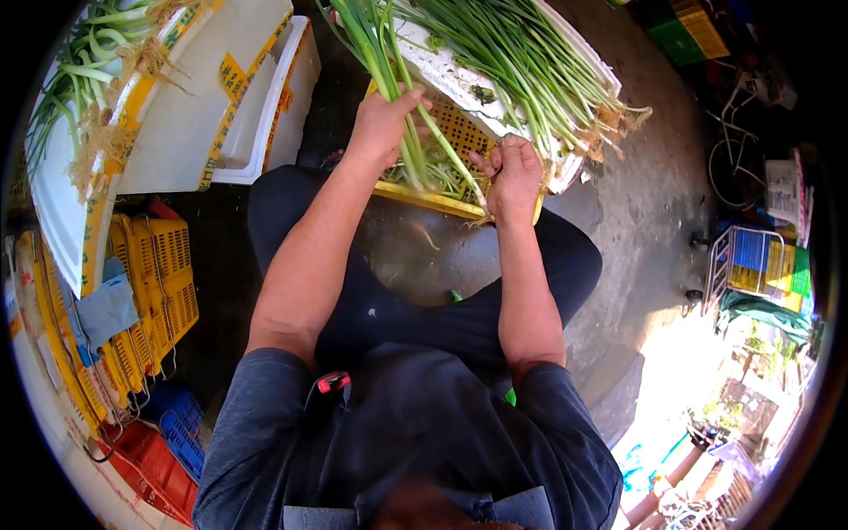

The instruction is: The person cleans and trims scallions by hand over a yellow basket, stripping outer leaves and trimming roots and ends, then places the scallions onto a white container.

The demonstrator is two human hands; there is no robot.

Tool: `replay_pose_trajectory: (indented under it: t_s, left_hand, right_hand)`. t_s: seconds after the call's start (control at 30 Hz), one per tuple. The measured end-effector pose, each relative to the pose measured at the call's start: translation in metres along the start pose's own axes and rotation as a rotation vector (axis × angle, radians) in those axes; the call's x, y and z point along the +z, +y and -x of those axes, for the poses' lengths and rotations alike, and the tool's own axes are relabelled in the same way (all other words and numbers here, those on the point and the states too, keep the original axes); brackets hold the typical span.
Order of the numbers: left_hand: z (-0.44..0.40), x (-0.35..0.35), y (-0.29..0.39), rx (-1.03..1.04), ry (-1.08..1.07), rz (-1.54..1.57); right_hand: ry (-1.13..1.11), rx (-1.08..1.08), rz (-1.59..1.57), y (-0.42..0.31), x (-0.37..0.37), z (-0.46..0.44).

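My left hand (384, 124) is wrapped around a few green onions (412, 146), their leaves pointing up and away and their white ends hanging down. One stalk slants off toward my right hand (514, 181), its root end close to that wrist. The right hand's fingers are curled in, and whatever they may pinch is hidden. Under both hands sits a yellow plastic crate (459, 205) with trimmed scraps inside. Just beyond it, a pile of green onions (521, 75) lies on a white foam board (442, 57), roots toward the right.
More green onions (88, 71) with roots rest on a white foam box (177, 146) at upper left. Yellow crates (159, 274), a blue basket (177, 424) and a red crate (146, 468) stand at left. A metal trolley (742, 261) and a bicycle (735, 168) are at right.
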State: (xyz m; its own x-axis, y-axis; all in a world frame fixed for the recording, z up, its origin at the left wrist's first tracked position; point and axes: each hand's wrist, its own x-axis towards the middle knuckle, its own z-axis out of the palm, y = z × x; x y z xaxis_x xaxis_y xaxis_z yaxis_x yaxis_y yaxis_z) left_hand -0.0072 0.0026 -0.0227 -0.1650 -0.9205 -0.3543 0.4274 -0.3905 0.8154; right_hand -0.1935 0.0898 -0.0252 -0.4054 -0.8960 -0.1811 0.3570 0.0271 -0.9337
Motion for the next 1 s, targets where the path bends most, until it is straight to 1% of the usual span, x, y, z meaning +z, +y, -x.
replay_pose_trajectory:
  t_s: [0.03, 0.17, 0.23, 0.3, 0.37, 0.47, 0.5, 0.53, 0.57, 0.6, 0.7, 0.77, 0.93, 1.0]
  left_hand:
    - [-0.002, -0.003, 0.001, 0.007, 0.023, 0.029]
    - [-0.008, -0.015, 0.003, 0.058, 0.094, 0.123]
    - [-0.008, -0.016, 0.003, 0.09, 0.112, 0.148]
    - [-0.008, -0.019, 0.005, 0.105, 0.119, 0.165]
    - [-0.009, -0.019, 0.006, 0.107, 0.128, 0.162]
    - [-0.007, -0.009, 0.006, 0.081, 0.122, 0.129]
    - [-0.007, -0.007, 0.004, 0.076, 0.123, 0.126]
    - [-0.007, -0.006, 0.003, 0.074, 0.126, 0.122]
    - [-0.006, -0.006, 0.001, 0.071, 0.123, 0.118]
    - [-0.006, -0.006, 0.0, 0.07, 0.12, 0.114]
    - [-0.004, -0.007, -0.002, 0.075, 0.131, 0.119]
    - [-0.007, -0.008, -0.003, 0.084, 0.125, 0.13]
    - [-0.006, -0.006, -0.002, 0.074, 0.08, 0.124]
    - [-0.006, -0.006, -0.004, 0.075, 0.073, 0.134]
  right_hand:
    - [0.018, 0.02, -0.061, -0.004, -0.004, -0.001]
    - [0.097, 0.035, -0.056, -0.027, -0.027, -0.007]
    - [0.169, -0.004, -0.01, -0.04, -0.039, -0.011]
    - [0.163, -0.057, -0.09, -0.055, -0.058, -0.016]
    - [0.257, -0.132, 0.095, -0.064, -0.063, -0.018]
    - [0.128, -0.181, 0.314, -0.046, -0.04, -0.011]
    - [0.063, -0.187, 0.359, -0.042, -0.017, -0.003]
    - [-0.109, -0.232, 0.554, -0.03, -0.017, -0.001]
    - [-0.168, -0.17, 0.694, -0.029, 0.001, 0.008]
    - [-0.224, -0.321, 0.79, -0.01, 0.006, 0.004]
    - [-0.273, -0.597, 1.017, 0.011, 0.026, 0.0]
    - [-0.266, -0.618, 1.045, 0.01, 0.032, -0.001]
    - [-0.249, -0.556, 1.042, 0.007, 0.034, 0.003]
    - [-0.226, -0.645, 1.039, 0.01, 0.031, 0.003]
